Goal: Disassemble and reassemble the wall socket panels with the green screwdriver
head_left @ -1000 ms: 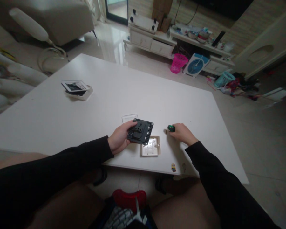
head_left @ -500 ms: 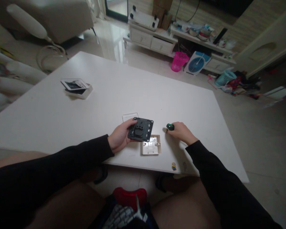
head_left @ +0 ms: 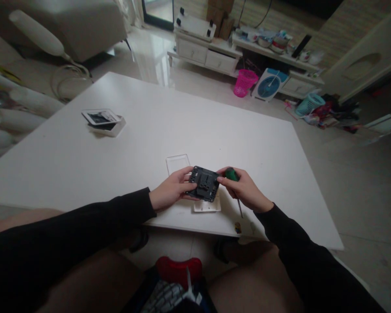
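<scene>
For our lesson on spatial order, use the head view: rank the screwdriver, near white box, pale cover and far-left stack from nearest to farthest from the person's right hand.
1. Screwdriver, held in the right hand.
2. Near white box, just left of that hand.
3. Pale cover, beyond the left hand.
4. Stack, far to the left.

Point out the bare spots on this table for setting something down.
Widest: the far middle of the table, between the far-left box, far edge and pale cover. Another: right of the right grip, up to the table's right edge. Crowded: near the front, where the left grip, black plate, screwdriver, shallow box and sticker bunch up.
</scene>
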